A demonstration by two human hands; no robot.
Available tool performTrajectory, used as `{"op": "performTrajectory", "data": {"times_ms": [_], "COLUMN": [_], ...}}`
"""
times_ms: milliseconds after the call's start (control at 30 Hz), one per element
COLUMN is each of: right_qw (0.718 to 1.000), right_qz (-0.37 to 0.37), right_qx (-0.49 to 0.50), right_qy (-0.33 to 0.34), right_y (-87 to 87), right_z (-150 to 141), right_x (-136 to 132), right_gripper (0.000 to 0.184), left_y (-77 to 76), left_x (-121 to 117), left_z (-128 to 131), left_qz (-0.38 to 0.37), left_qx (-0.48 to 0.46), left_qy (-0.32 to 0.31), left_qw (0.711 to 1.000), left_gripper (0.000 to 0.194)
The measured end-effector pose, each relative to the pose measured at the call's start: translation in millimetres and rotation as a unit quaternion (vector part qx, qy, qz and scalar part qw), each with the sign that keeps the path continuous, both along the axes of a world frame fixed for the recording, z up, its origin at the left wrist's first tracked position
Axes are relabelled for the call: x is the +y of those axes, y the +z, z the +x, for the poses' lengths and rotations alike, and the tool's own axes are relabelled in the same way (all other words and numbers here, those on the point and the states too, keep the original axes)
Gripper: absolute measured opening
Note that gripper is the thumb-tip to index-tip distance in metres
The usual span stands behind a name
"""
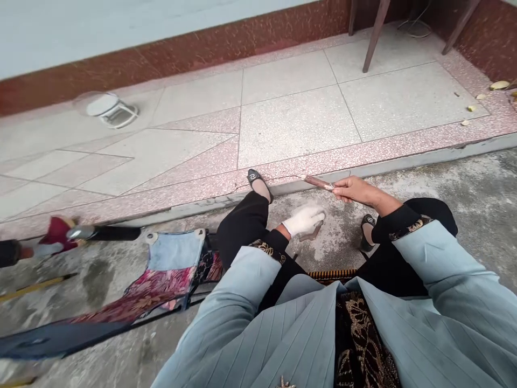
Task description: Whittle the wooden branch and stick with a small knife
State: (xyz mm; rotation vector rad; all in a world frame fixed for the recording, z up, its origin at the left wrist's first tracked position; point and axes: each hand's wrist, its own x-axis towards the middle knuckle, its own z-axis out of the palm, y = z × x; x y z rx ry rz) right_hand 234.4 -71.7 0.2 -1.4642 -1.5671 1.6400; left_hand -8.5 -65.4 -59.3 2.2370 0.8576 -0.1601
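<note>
My right hand (353, 191) is bare and pinches one end of a slim brown stick (318, 182) with a pale, shiny band near my fingers. The stick points left above the step edge. A thin dark line reaches left from its far tip; I cannot tell whether it is a cord. My left hand (305, 218) wears a white glove and is slightly blurred, lower and to the left of the stick. Its fingers are curled over a small brown piece (312, 233), whose kind I cannot make out. Both hands are between my knees, above the concrete.
A low step edge (424, 156) borders the tiled floor (299, 129). A white stool (111, 109) and brown furniture legs (375, 37) stand on it. At left are a folding chair (175, 250) and another person's gloved hand (46, 249) by a dark cylinder with a metallic end (103, 233).
</note>
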Motion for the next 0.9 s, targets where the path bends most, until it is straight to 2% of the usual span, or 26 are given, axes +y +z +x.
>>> {"op": "performTrajectory", "data": {"times_ms": [67, 133, 233, 300, 367, 433, 567, 633, 667, 733, 767, 833, 900], "right_qw": [0.997, 0.980, 0.916, 0.883, 0.880, 0.891, 0.908, 0.924, 0.938, 0.969, 0.983, 0.997, 0.999], "right_qz": [0.000, 0.039, 0.079, 0.061, 0.027, -0.019, -0.092, -0.098, -0.094, -0.065, -0.044, -0.004, 0.013], "right_qx": [-0.070, -0.197, -0.386, -0.433, -0.401, -0.323, -0.159, -0.077, -0.046, -0.021, -0.018, -0.022, -0.052], "right_qy": [-0.026, -0.017, 0.080, 0.167, 0.254, 0.317, 0.376, 0.361, 0.332, 0.235, 0.179, 0.074, 0.000], "right_y": [-8.9, -14.9, -19.5, -20.8, -20.4, -17.6, -3.3, 6.0, 10.1, 15.8, 16.9, 15.4, 10.3], "right_z": [-2, 0, 0, -3, -8, -12, -9, -2, 1, 9, 13, 20, 24], "right_x": [2, 5, 9, 9, 5, 0, -6, -8, -9, -11, -12, -13, -12], "right_gripper": [0.022, 0.021, 0.023, 0.023, 0.018, 0.015, 0.013, 0.022, 0.027, 0.033, 0.035, 0.038, 0.034], "left_y": [-8.3, -8.6, 1.7, 10.8, 18.1, 21.6, 16.7, 10.7, 7.4, 0.5, -2.8, -8.6, -12.8], "left_x": [-1, 1, 3, 6, 8, 11, 18, 20, 20, 19, 18, 16, 14], "left_z": [12, 19, 16, 10, 4, 1, 3, 4, 5, 6, 6, 9, 11], "left_qz": [0.052, 0.089, 0.086, 0.101, 0.125, 0.123, 0.066, 0.010, -0.014, -0.049, -0.043, -0.045, -0.045], "left_qx": [0.027, 0.058, 0.066, 0.059, 0.048, 0.029, -0.042, -0.082, -0.096, -0.110, -0.109, -0.113, -0.114], "left_qy": [-0.053, -0.075, -0.058, -0.051, -0.038, -0.047, -0.044, -0.028, -0.015, 0.012, 0.047, 0.044, 0.026], "left_qw": [0.997, 0.992, 0.992, 0.992, 0.990, 0.991, 0.996, 0.996, 0.995, 0.993, 0.992, 0.992, 0.992], "left_gripper": [0.027, 0.028, 0.031, 0.029, 0.028, 0.030, 0.033, 0.036, 0.037, 0.039, 0.039, 0.039, 0.039]}}
